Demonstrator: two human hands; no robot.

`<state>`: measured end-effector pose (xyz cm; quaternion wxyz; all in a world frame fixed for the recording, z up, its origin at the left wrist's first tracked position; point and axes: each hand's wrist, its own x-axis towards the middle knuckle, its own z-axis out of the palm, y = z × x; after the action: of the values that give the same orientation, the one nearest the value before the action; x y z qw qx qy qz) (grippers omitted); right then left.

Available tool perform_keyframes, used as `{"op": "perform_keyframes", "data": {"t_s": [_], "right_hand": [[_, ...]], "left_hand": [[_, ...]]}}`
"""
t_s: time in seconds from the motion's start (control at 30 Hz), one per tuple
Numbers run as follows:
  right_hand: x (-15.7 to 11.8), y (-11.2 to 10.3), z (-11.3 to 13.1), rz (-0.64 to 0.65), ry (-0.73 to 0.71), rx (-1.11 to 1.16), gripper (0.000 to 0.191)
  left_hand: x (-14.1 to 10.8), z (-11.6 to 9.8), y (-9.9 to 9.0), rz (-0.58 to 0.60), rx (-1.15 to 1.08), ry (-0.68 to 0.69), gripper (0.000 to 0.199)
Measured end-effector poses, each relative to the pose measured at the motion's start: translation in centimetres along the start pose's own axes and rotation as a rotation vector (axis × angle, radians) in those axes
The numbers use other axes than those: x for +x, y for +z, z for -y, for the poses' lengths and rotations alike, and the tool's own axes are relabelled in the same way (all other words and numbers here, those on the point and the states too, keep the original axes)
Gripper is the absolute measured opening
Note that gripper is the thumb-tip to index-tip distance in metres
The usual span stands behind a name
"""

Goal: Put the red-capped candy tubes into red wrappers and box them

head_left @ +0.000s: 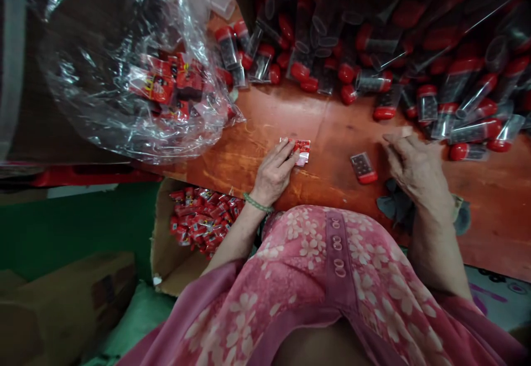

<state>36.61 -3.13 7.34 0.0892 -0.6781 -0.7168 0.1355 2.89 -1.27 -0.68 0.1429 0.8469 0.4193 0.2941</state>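
My left hand (272,173), with a green bead bracelet (258,203) at its wrist, lies on the wooden table. Its stretched fingers rest on a small red printed plastic packet (304,149), partly covering it. My right hand (417,170) is over the table at the right, fingers loosely bent and thumb apart, with nothing visible in them. A pale wrap (406,132) shows on one of its fingertips. Between the hands lies a small clear container with a red cap (364,168), dark dotted contents inside. It touches neither hand.
Many clear red-capped containers (384,81) are heaped at the back and right. A clear plastic bag (166,128) with red packets stands back left. Below the table edge, a cardboard box (160,244) holds red packets (205,217). Dark cloth (398,205) lies beneath my right wrist.
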Motion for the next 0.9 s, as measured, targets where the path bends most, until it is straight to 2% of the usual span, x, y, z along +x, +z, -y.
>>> {"op": "perform_keyframes", "data": {"t_s": [0.17, 0.3, 0.4, 0.5, 0.63, 0.77, 0.9], "right_hand": [[-0.9, 0.7, 0.6, 0.056, -0.036, 0.030, 0.043], [-1.5, 1.9, 0.9, 0.130, -0.217, 0.021, 0.055], [-1.4, 2.6, 1.3, 0.147, -0.308, -0.047, 0.051], [-1.3, 2.7, 2.3, 0.129, -0.327, -0.122, 0.042], [-1.5, 3.0, 4.0, 0.103, -0.334, -0.162, 0.047], [-1.7, 4.2, 5.2, 0.036, -0.296, -0.153, 0.050], [-1.6, 5.5, 5.5, -0.035, -0.265, -0.142, 0.041]], "left_hand": [[0.6, -0.1, 0.3, -0.105, 0.088, 0.061, 0.024], [0.8, -0.2, 0.4, -0.114, 0.135, 0.054, 0.023], [0.9, 0.0, 0.6, -0.128, 0.194, 0.072, 0.023], [1.0, 0.3, 1.0, -0.160, 0.173, 0.096, 0.026], [1.5, 0.6, 1.4, -0.150, 0.104, 0.082, 0.029], [1.7, 0.6, 1.6, -0.155, 0.111, 0.099, 0.025], [1.7, 0.4, 1.3, -0.128, 0.125, 0.107, 0.031]]}}
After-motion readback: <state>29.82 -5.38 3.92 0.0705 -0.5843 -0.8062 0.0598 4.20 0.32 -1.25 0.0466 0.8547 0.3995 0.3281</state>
